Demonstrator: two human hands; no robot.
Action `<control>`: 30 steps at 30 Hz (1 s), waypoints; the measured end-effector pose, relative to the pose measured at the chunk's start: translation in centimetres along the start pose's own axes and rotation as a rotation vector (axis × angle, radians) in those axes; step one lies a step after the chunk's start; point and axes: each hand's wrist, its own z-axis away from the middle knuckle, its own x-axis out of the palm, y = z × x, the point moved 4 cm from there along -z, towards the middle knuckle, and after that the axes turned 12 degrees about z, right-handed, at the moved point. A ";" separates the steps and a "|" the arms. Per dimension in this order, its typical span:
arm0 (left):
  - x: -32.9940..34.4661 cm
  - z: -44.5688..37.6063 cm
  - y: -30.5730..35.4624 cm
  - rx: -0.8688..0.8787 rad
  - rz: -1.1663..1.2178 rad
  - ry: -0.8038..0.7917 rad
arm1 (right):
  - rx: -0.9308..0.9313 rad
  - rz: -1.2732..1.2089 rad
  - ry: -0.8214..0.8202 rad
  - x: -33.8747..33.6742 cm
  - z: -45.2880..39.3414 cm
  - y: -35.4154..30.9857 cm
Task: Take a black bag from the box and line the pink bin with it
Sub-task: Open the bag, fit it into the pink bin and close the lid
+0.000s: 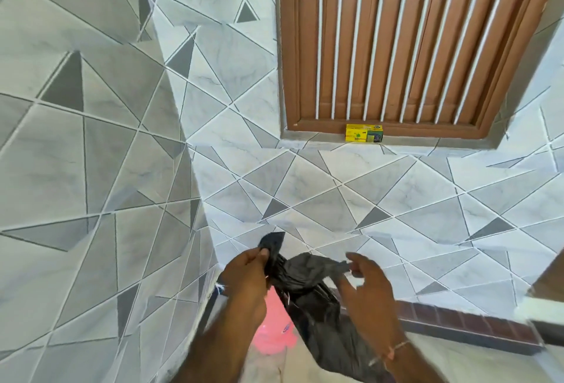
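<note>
A crumpled black bag (308,291) hangs between my two hands, low in the middle of the view. My left hand (247,272) pinches one corner of its top edge, and that corner sticks up above my fingers. My right hand (363,276) grips the other end of the edge with its fingertips. The bag's body drapes down and to the right. The pink bin (274,334) stands on the floor below my hands, blurred and partly hidden by my left forearm and the bag. The yellow box (364,133) sits on the window sill, well above and beyond my hands.
Grey and white tiled walls meet in a corner on the left. A brown window frame with white bars (406,44) is set in the far wall. A dark red tile skirting (464,324) runs along the floor at the right.
</note>
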 end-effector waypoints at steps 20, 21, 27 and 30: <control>-13.9 3.2 6.7 0.193 -0.216 -0.079 | 0.089 0.087 0.145 -0.8 6.9 -2.2; -13.1 3.8 6.7 0.201 -0.264 -0.126 | 0.074 0.105 0.148 -1.4 7.1 -2.4; -8.0 7.5 6.2 0.262 -0.302 -0.342 | -0.278 0.335 0.113 -2.8 8.5 -5.9; -5.9 8.6 6.2 0.320 -0.337 -0.389 | -0.549 0.331 -0.152 -0.7 9.4 -7.9</control>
